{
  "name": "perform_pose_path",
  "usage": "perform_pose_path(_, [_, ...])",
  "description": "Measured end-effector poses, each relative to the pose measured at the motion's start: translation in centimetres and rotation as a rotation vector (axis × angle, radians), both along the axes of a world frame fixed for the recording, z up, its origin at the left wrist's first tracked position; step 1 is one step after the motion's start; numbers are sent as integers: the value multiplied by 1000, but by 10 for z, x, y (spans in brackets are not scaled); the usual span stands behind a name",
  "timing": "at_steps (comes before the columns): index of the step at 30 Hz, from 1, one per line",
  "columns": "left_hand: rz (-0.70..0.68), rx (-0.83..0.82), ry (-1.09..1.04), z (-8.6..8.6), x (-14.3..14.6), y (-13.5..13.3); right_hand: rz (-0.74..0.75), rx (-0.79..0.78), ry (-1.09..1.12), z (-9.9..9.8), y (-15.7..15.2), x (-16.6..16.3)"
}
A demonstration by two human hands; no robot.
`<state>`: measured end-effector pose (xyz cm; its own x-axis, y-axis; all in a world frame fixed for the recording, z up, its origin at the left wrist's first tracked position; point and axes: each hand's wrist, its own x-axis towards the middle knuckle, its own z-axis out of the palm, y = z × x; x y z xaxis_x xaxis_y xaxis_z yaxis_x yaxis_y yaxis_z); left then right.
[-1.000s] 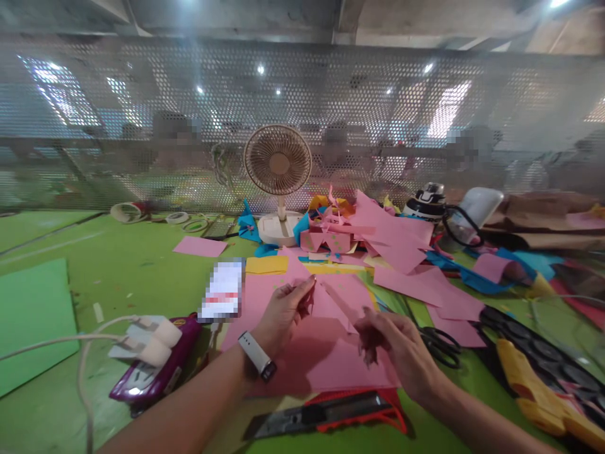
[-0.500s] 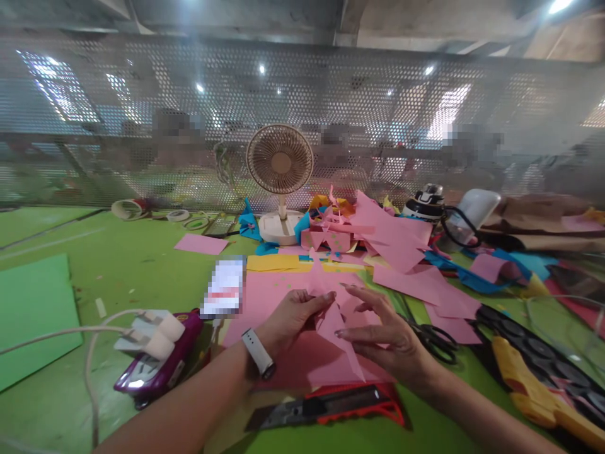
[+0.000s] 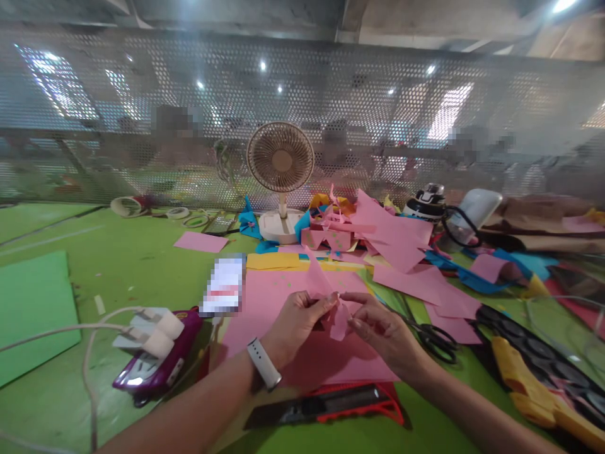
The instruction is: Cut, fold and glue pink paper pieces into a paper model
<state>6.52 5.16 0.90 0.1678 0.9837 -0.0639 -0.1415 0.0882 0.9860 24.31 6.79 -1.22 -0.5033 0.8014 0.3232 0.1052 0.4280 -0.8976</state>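
It seems a craft workshop: behind the desk fan (image 3: 281, 159) stands a perforated screen (image 3: 387, 120), right of the fan lies heaped cut paper (image 3: 394, 234), before it scissors (image 3: 422, 330) and a utility knife (image 3: 312, 408).

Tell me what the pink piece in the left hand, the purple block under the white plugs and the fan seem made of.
Pink piece: paper or thin card, matte, judging by its thin, flat sheet look.
Purple block: probably hard plastic, glossy, given its bright highlights and rounded shape.
Fan: likely plastic, with a smooth, pale base; whether the grille is metal, I can't tell.
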Motion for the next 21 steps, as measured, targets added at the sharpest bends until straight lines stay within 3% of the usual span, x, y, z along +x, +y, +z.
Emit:
perform_pose_path(5, [50,76,69,0,4,-2,-25,-82,-27,1,-2,-3])
perform_pose_path(11, [0,108,63,1,6,-6,-46,-123,-6,4,-3,-5])
perform_pose_path(17, [-50,23,-41,0,9,-8,-79,-143,-6,7,-4,-5])
perform_pose_path(21, [-4,-39,-113,0,8,-9,-58,-145,8,5,-1,-2])
